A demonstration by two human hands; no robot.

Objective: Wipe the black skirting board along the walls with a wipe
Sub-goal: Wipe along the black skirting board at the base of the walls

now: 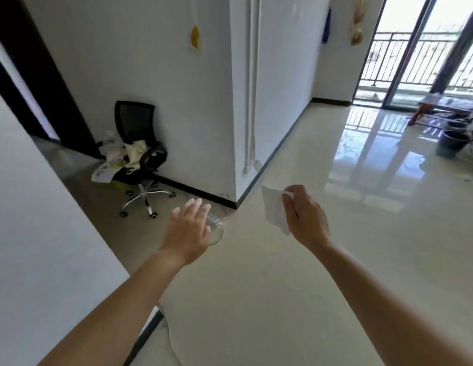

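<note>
A black skirting board [201, 192] runs along the foot of the white wall ahead, turns at the corner and continues down the right-hand wall [272, 157]. Another short piece of skirting shows at the wall close by on my left [150, 330]. My right hand [305, 215] is held out in the air, shut on a white wipe [275, 210] that hangs from its fingers. My left hand [187, 231] is stretched forward with fingers apart and holds nothing. Both hands are well above the floor and apart from the skirting.
A black office chair [140, 154] piled with cloths and bags stands against the wall ahead. A white cable and power strip [216, 225] lie on the floor near the corner. A dark bucket [453, 141] and a stool stand far right by the balcony door. Glossy tiles lie between.
</note>
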